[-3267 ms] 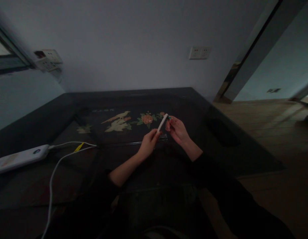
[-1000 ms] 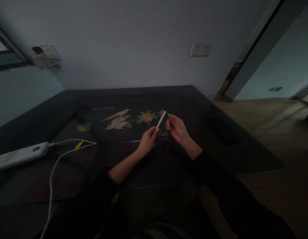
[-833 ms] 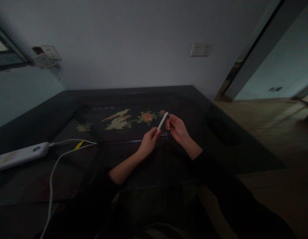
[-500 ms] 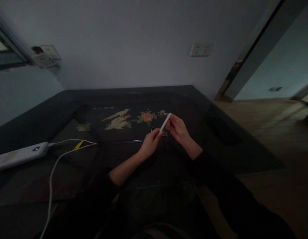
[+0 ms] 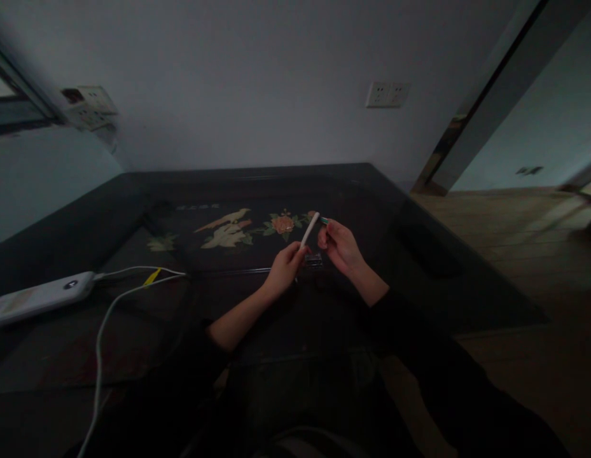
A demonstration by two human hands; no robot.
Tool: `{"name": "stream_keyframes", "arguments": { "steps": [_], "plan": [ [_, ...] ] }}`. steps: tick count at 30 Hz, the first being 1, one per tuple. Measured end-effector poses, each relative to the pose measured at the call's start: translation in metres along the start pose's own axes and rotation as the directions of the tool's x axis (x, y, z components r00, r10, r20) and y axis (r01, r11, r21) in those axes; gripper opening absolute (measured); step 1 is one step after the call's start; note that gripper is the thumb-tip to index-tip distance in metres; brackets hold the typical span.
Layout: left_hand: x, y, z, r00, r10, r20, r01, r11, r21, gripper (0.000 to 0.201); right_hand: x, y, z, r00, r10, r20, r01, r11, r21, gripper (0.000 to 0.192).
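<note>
Above the dark glass-topped bench [image 5: 419,280], the left hand [image 5: 283,270] pinches a slim white stick [image 5: 309,230] by its lower end, tilted up. The right hand [image 5: 340,247] pinches a small green-tipped piece [image 5: 324,221] just beside its tip. I'd steady both wrists and line the two up straight.

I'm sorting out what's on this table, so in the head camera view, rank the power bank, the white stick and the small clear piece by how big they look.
1. white power bank, though it lies nearer the camera
2. white stick, held in the left hand
3. small clear piece on the table

Glossy dark table [image 5: 419,254]; smooth white plastic stick [image 5: 309,230]; wood floor [image 5: 514,229].
</note>
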State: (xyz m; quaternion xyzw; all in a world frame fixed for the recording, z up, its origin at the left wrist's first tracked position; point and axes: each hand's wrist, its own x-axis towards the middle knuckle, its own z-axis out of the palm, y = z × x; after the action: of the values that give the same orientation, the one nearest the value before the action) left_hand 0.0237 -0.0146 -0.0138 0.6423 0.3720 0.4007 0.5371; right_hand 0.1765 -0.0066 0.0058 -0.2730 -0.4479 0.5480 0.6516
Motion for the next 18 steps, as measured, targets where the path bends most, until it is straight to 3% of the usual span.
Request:
{"name": "stream_keyframes", "arguments": {
  "steps": [11, 18],
  "plan": [
    [-0.0088, 0.0049, 0.0058, 0.99, 0.049, 0.132, -0.047, 0.999, -0.013, 0.031, 0.0021, 0.0023, -0.003, 1.0, 0.008, -0.012, -0.007, 0.999, 0.048, 0.036],
    [-0.0018, 0.0028, 0.0004, 0.999, 0.017, 0.035, -0.018, 0.999, 0.026, 0.027, -0.0004, -0.0006, 0.0001, 1.0, 0.012, -0.008, -0.012, 1.0, 0.003, 0.035]
  ]
}}
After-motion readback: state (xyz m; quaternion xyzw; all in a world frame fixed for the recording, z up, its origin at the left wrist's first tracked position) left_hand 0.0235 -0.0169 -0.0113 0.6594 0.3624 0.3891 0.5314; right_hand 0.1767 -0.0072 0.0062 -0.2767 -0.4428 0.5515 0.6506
